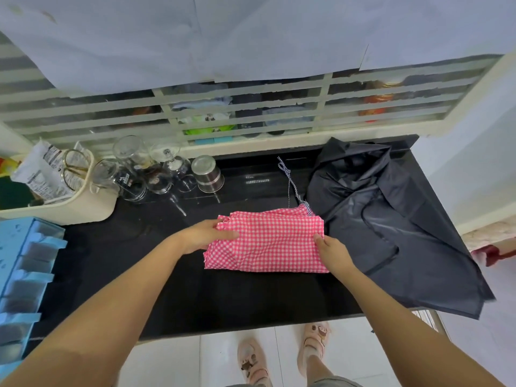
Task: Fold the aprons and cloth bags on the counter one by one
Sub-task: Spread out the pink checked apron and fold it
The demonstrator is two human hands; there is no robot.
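The pink checked apron (268, 244) lies part-folded in a thick rectangle at the middle of the dark bench (223, 297), right in front of me. My left grip (206, 236) is clamped on its bunched edge at 9 o'clock, thumb laid over the top layer. My right grip (333, 254) pinches the edge at 3 o'clock. The fabric looks thin, light and floppy, so I judge the layers will slide apart unless I hold them all together at the corners. A striped tie (289, 177) trails away toward 12 o'clock and probably wants tucking in. The black apron (391, 219), slick-looking and rumpled, waits just beside it at 3 o'clock, one corner hanging over the bench's near edge.
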